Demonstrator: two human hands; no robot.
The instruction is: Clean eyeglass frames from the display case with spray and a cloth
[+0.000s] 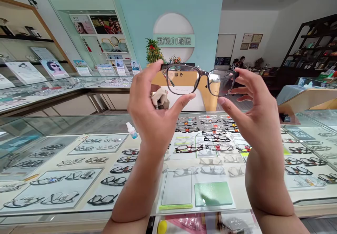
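A pair of dark-framed eyeglasses (203, 73) is held up at chest height, lenses facing away along the room. My left hand (151, 104) grips its left end by the fingers, thumb stretched under the left lens. A crumpled beige cloth (160, 99) is tucked in the left palm, partly covered by the hand. My right hand (256, 109) grips the right end, its index finger at the hinge and its thumb under the right lens. Faint lettering shows on the lenses. Below the hands is a glass display counter (179, 164) with rows of eyeglasses inside.
A small white bottle (132, 131) stands on the counter at left. A green pad (213, 193) and a pale board (177, 188) lie near the front edge. Another glass counter (86, 83) runs along the back left. A wooden-edged stand (305, 99) is at right; people (237, 64) sit far behind.
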